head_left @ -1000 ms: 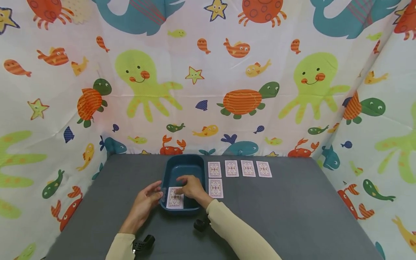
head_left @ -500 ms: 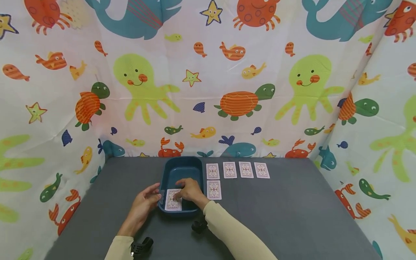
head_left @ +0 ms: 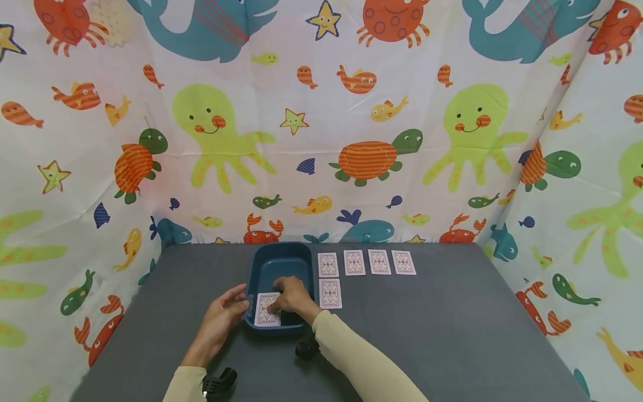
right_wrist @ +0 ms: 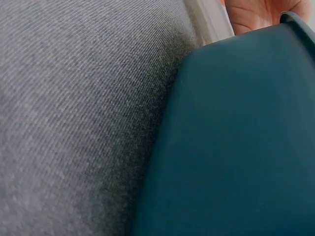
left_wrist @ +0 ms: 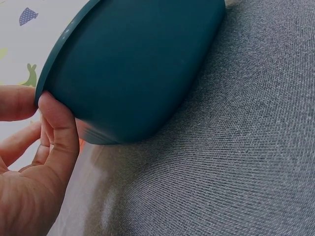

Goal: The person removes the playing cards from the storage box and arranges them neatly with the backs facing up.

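My left hand [head_left: 220, 317] is at the left side of a dark blue bin [head_left: 281, 251]. In the left wrist view its thumb and fingers [left_wrist: 56, 110] pinch the rim. My right hand [head_left: 295, 297] reaches over the bin's right side into its near half, fingers spread. A playing card [head_left: 264, 312] lies face down inside, at the near left, and one right fingertip overlaps its right edge in the head view. The bin wall [right_wrist: 246, 132] fills much of the right wrist view and the right fingers do not show there.
To the right of the bin, several face-down cards [head_left: 354, 262] form a row along the back of the grey table [head_left: 427, 329]. Another card [head_left: 330, 293] lies just below the row's left end. A curtain [head_left: 321, 184] with sea animals hangs behind the table.
The head view has shifted slightly. The right fingers have moved a little over the card in the bin; the left hand keeps its hold on the rim.
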The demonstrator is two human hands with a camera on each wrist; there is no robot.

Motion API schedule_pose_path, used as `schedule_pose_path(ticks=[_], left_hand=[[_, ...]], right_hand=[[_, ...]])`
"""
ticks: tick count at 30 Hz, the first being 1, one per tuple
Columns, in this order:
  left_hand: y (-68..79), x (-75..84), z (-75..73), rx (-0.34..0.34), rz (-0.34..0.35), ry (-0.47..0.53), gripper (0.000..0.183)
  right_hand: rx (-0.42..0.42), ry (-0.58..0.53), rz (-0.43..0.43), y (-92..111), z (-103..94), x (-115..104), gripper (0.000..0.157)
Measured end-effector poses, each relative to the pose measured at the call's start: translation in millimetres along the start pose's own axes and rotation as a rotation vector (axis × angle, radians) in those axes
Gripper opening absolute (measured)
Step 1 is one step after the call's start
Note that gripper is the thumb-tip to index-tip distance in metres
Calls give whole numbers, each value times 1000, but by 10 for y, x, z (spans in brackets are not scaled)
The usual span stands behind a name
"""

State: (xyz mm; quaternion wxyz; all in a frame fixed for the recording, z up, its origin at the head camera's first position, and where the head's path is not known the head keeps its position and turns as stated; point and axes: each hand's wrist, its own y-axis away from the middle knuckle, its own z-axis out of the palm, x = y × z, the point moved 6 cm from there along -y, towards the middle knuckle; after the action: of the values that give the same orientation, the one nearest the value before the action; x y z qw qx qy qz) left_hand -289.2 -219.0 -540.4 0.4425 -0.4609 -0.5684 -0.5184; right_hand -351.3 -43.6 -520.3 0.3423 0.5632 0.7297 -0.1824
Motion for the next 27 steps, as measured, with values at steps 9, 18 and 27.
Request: schedule_pose_path(ticks=[9, 18, 27], left_hand=[[-12, -3, 8, 6, -2, -6, 50], [6, 1, -14, 24, -19, -3, 51], [2, -20, -15, 30, -19, -16, 50]], right_hand=[[38, 130, -65, -22, -5, -33, 44], [56, -24, -51, -24, -24, -40, 39], [79, -174, -28, -37, -63, -25, 28]])
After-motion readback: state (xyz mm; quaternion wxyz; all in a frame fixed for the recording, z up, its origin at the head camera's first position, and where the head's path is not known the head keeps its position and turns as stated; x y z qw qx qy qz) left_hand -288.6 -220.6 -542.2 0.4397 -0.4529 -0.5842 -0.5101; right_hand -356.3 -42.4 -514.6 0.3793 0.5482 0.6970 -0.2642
